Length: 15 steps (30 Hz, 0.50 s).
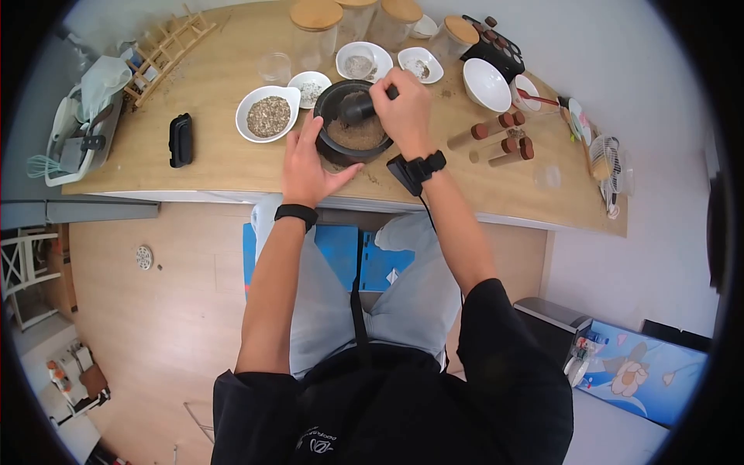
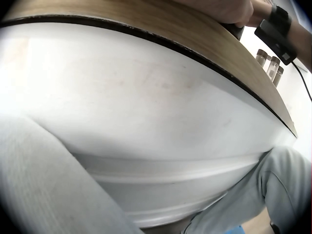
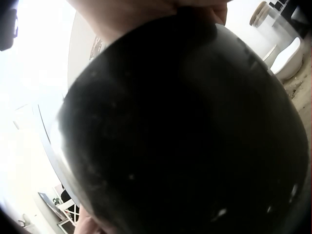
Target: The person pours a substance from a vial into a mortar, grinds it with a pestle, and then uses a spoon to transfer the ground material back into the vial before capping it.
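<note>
A dark stone mortar (image 1: 328, 147) stands near the table's front edge with brown ground powder (image 1: 358, 133) inside. My right hand (image 1: 404, 105) grips the upper part of a black pestle (image 1: 356, 111), which slants down to the left into the bowl. My left hand (image 1: 305, 167) holds the mortar from its front left, fingers along the side up to the rim and thumb across the front. In the right wrist view the mortar's dark outer wall (image 3: 185, 126) fills most of the picture and hides the powder. The left wrist view shows mainly the white table front (image 2: 146, 97).
Left of the mortar stands a white bowl of coarse brown bits (image 1: 269, 117); behind are small white dishes (image 1: 310, 88) and wooden-lidded jars (image 1: 316, 35). Corked tubes (image 1: 488, 132) lie right, near an upturned-looking white bowl (image 1: 487, 85). A black case (image 1: 180, 140) lies left.
</note>
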Tool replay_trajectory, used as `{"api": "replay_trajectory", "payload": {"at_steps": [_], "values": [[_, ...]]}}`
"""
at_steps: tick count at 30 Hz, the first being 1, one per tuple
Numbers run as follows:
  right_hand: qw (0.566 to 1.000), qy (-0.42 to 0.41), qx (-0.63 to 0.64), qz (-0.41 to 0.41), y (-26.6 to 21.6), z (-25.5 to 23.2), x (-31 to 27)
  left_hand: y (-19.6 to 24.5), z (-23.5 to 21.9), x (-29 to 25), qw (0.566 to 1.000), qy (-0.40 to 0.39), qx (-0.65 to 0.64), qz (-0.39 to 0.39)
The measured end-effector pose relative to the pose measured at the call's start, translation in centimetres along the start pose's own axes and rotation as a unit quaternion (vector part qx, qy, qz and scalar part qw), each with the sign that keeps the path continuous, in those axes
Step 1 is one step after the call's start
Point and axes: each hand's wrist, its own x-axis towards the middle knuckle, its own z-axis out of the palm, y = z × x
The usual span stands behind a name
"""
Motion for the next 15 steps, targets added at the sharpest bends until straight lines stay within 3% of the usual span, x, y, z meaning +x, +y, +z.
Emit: {"api": "replay_trajectory", "payload": {"at_steps": [2, 4, 6, 7, 11, 13, 15], "values": [[0.994, -0.105, 0.016, 0.002, -0.14, -0.28, -0.37, -0.03, -0.08, -0.48, 1.0, -0.008, -0.005, -0.009], [0.995, -0.102, 0.003, -0.008, -0.08, -0.41, -0.51, -0.11, 0.05, -0.3, 1.0, -0.006, 0.008, -0.001], [1.0, -0.025, -0.005, 0.005, -0.06, 0.1, -0.6, 0.03, -0.04, -0.11, 1.0, -0.009, 0.001, -0.007], [0.997, -0.071, 0.003, 0.001, -0.17, 0.05, -0.6, 0.03, -0.12, -0.27, 1.0, -0.019, -0.005, -0.019], [0.998, -0.053, -0.009, -0.031, -0.19, -0.47, -0.18, -0.1, 0.09, -0.12, 1.0, -0.003, 0.012, 0.004], [0.995, -0.098, 0.01, 0.014, -0.46, -0.42, -0.64, -0.11, -0.03, -0.23, 1.0, -0.001, -0.002, 0.006], [0.997, -0.08, -0.001, -0.001, -0.11, -0.55, -0.5, 0.09, -0.02, -0.53, 1.0, -0.008, 0.007, -0.001]]}}
